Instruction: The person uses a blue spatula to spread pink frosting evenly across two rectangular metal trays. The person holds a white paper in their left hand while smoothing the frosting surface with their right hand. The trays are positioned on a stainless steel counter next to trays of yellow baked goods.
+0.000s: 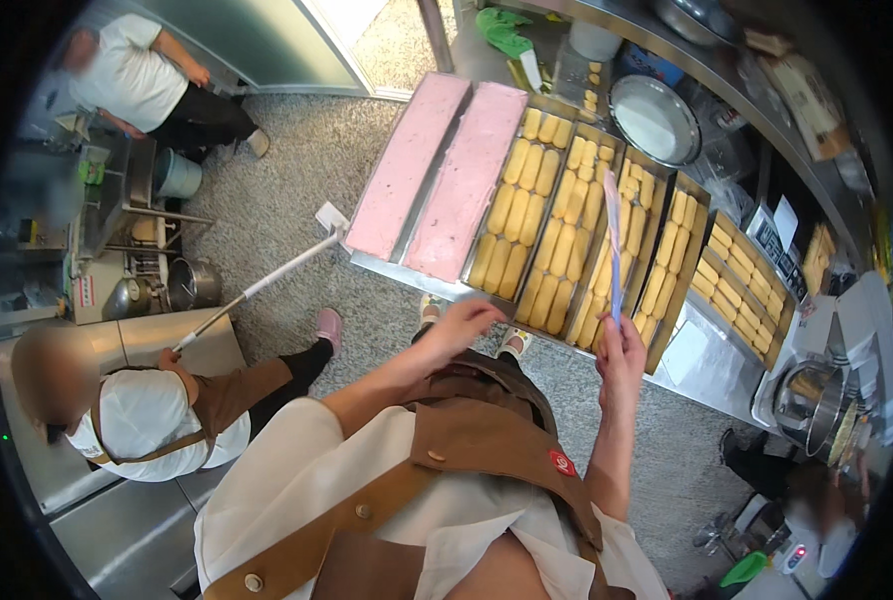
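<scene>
In my right hand (619, 348) is a long, thin spatula (615, 250), bluish near the grip and pinkish toward its far end. Its fingers are closed round the near end, and the blade stretches away over the metal trays of ladyfingers (567, 235). My left hand (462, 326) hovers by the table's near edge, loosely curled, thumb apart from the fingers, with nothing visible in it. Just beyond it lie two long trays, one pink cream slab (410, 165) at the far left and a second pink cream slab (472, 180) beside the ladyfingers.
A large round bowl of white stuff (655, 120) stands behind the trays. More ladyfinger trays (742, 290) sit at the right, near a steel mixing bowl (809, 405). On the left, a person (157, 410) holds a long-handled tool (277, 278). Another person (152, 75) stands farther back; one works at lower right.
</scene>
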A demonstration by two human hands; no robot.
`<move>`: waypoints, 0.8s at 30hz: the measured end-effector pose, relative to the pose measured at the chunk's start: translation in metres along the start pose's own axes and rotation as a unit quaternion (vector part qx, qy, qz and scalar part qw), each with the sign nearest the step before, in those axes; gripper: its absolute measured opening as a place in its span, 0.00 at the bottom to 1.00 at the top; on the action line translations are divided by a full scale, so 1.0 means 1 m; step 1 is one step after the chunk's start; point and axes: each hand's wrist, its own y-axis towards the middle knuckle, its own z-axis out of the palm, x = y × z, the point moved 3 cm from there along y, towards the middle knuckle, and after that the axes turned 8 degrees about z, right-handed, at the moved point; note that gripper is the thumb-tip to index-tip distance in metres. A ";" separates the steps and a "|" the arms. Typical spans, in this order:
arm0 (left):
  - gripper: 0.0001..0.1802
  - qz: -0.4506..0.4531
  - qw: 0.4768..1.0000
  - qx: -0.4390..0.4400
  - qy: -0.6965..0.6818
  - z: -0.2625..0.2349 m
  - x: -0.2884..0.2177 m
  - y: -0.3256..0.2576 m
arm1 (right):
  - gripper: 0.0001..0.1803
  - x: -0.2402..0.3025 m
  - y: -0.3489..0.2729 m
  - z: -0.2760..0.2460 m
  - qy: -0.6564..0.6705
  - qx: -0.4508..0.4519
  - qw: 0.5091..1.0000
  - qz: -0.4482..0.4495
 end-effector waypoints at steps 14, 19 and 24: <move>0.15 -0.020 0.869 -0.230 -0.438 -0.169 0.079 -0.010 | 0.14 0.071 0.063 0.137 -0.120 0.069 0.988 0.069; 0.22 -0.023 0.897 -0.135 -0.421 -0.167 0.081 -0.008 | 0.17 0.112 0.101 0.178 -0.253 0.080 0.964 0.037; 0.26 -0.014 0.899 -0.104 -0.424 -0.159 0.068 -0.008 | 0.18 0.157 0.153 0.230 -0.402 0.077 0.912 0.013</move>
